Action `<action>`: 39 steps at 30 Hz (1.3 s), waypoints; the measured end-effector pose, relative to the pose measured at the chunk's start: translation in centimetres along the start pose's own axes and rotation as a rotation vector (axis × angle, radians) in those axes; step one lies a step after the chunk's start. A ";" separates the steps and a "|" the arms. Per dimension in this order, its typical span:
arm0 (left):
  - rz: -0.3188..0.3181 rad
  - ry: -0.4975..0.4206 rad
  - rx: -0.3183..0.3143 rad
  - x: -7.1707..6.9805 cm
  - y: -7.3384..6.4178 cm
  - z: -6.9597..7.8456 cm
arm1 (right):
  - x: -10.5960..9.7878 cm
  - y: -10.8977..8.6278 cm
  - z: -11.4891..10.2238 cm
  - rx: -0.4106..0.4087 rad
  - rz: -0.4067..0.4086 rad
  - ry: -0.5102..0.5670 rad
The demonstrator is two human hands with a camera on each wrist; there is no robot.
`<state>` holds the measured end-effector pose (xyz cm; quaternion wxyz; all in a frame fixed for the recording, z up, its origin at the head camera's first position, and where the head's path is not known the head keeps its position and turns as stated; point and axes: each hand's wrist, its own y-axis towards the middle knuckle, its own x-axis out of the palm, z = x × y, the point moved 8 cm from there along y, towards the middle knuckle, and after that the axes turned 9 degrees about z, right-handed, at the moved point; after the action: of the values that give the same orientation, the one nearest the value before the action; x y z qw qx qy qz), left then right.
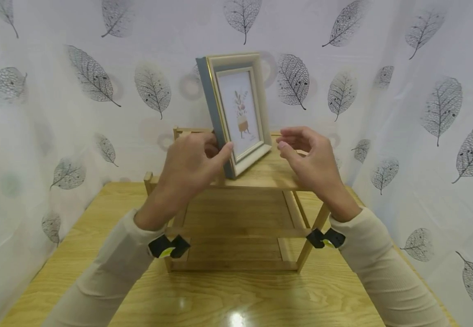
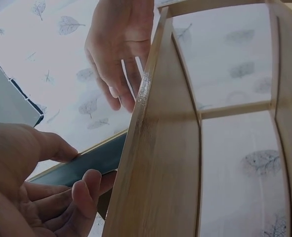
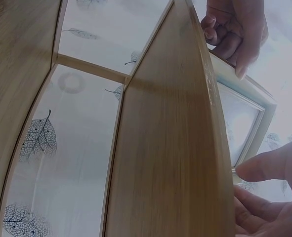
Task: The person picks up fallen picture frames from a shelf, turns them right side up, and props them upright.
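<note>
A picture frame [image 1: 240, 109], cream with a gold line and blue-grey sides, stands tilted on the top board of a wooden shelf rack [image 1: 279, 175]. Its print shows a potted plant. My left hand [image 1: 189, 161] pinches the frame's lower left side, thumb on the front and fingers behind; the left wrist view shows this grip on the blue-grey side [image 2: 96, 160]. To the right of the frame, my right hand [image 1: 311, 156] hovers above the top board with loosely bent fingers and nothing between them. In the right wrist view its thumb [image 3: 264, 165] appears by the frame's corner.
The rack has lower shelves [image 1: 236, 213] beneath the top board and stands on a wood-grain table [image 1: 236, 295]. A white curtain [image 1: 203, 27] with dark leaf prints hangs behind and along both sides. Each sleeve carries a black wrist device.
</note>
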<state>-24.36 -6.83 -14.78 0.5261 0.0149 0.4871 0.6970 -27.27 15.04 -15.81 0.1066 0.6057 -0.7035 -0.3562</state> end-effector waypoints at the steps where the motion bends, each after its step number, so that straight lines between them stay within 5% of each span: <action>1: -0.005 -0.001 -0.005 0.0 0.0 -0.1 | 0.0 0.0 0.0 -0.002 0.003 0.000; 22: -0.069 0.026 -0.067 0.0 -0.2 -0.6 | -0.5 0.3 0.4 0.006 0.046 -0.175; 39: -0.138 0.084 -0.093 0.2 0.1 -1.3 | 1.0 0.5 1.7 0.069 -0.147 -0.254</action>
<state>-25.17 -7.54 -15.51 0.5520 -0.0725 0.4757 0.6810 -28.88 14.73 -17.02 -0.0303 0.6089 -0.6770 -0.4124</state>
